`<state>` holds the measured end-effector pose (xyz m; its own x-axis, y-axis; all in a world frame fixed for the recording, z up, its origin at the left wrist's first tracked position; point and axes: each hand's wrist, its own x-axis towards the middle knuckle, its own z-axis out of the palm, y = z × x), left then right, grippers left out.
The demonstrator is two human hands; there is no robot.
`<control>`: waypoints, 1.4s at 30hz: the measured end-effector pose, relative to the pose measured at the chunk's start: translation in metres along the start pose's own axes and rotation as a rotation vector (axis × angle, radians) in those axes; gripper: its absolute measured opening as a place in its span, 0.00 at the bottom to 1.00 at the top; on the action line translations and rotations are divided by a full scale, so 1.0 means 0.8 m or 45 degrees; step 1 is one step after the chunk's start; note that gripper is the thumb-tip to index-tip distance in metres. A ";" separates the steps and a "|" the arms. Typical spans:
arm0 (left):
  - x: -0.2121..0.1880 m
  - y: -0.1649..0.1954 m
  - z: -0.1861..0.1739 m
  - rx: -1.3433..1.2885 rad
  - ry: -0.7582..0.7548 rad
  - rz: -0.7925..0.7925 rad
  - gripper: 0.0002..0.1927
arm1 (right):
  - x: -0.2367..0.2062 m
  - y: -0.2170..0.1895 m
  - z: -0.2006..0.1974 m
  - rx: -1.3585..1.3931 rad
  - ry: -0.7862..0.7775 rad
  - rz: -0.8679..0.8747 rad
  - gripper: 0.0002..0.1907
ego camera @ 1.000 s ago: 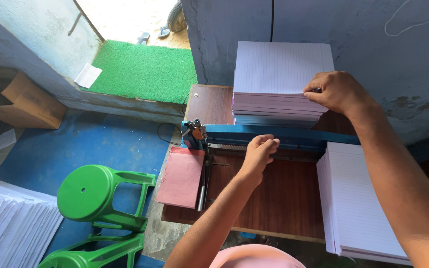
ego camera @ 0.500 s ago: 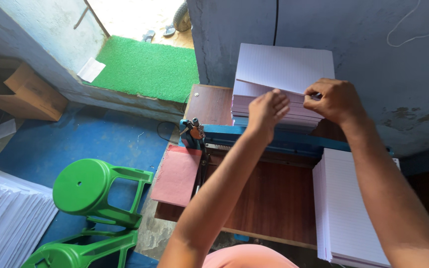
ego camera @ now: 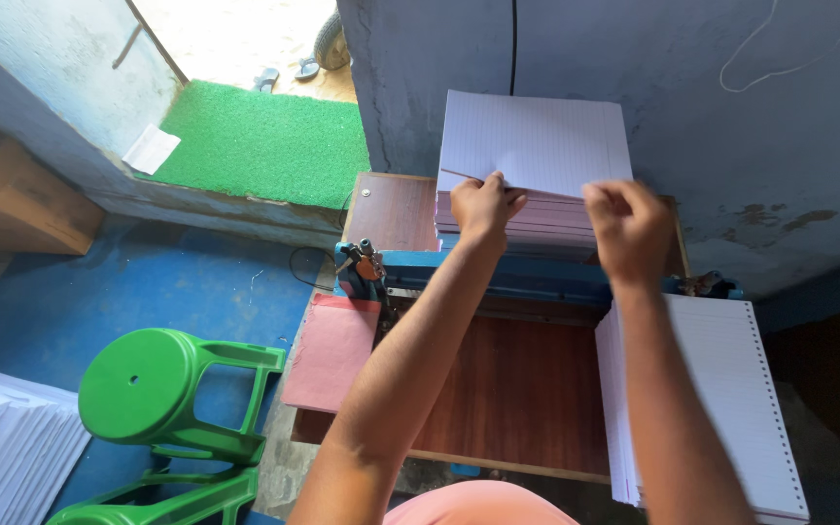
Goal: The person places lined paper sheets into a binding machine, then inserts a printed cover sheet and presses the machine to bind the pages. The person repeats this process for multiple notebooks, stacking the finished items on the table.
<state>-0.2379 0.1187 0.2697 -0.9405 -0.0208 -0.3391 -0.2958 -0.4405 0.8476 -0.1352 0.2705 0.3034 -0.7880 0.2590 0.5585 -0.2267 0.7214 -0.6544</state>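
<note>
At six o'clock a pink garment is cut off by the frame edge. At five o'clock the near corner of a perforated paper pile (ego camera: 731, 408) runs out of view. At eight o'clock stands a green stool (ego camera: 162, 389), with white sheets (ego camera: 2, 457) cropped beside it. Toward twelve, the left hand (ego camera: 483, 206) pinches a lifted top sheet (ego camera: 537, 141) of the ruled stack (ego camera: 527, 222). The right hand (ego camera: 629, 226) is curled and blurred at the stack's edge; whether it grips paper cannot be told. The blue machine (ego camera: 498, 274) is partly hidden behind both arms.
</note>
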 end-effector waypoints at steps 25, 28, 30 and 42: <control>-0.192 -0.118 -0.250 -0.200 -0.086 -0.070 0.10 | -0.288 0.011 0.042 1.210 -0.006 1.099 0.11; -0.210 -0.154 -0.280 -0.181 -0.009 -0.174 0.10 | -0.334 0.026 0.046 1.188 -0.083 1.089 0.10; -0.218 -0.180 -0.298 -0.182 0.000 -0.241 0.12 | -0.358 0.038 0.046 1.168 -0.112 1.154 0.09; -0.213 -0.272 -0.341 -0.192 0.164 -0.636 0.10 | -0.430 0.090 0.063 1.091 -0.182 1.599 0.15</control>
<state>0.0322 -0.0266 0.0317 -0.6604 0.1184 -0.7416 -0.6659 -0.5488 0.5054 0.0910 0.2008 0.0385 -0.7527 0.3020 -0.5850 0.3966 -0.5013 -0.7691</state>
